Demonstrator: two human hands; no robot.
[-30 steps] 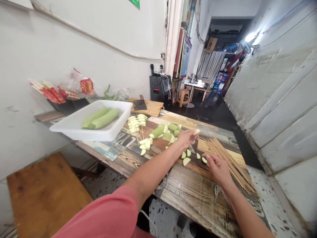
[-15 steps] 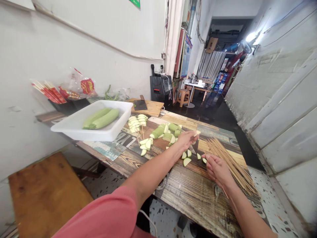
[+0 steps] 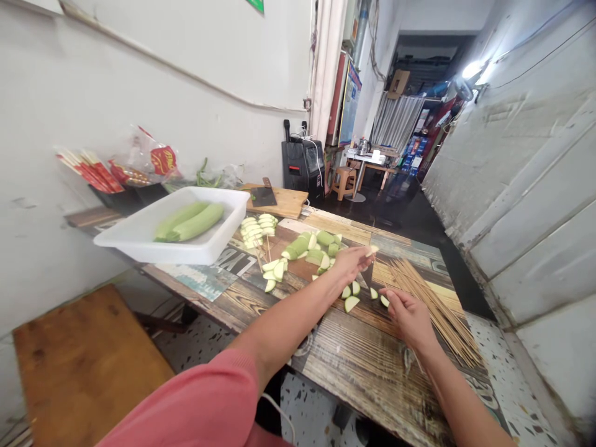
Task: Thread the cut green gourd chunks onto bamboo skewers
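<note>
Barely shifted, our left hand (image 3: 350, 263) pinches a zucchini slice (image 3: 371, 250); right hand (image 3: 410, 315) fingers curled, grip unclear, beside bamboo skewers (image 3: 437, 304); loose slices (image 3: 350, 303) between.

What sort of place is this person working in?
Likely a small skewer eatery's prep corner: cut squash pieces and a pile of bamboo skewers lie on the table, with a cleaver on a cutting board behind.

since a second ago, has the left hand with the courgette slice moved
No. The left hand holds its courgette slice in the same spot, just right of the cut courgette pile and short of the skewers.
</note>
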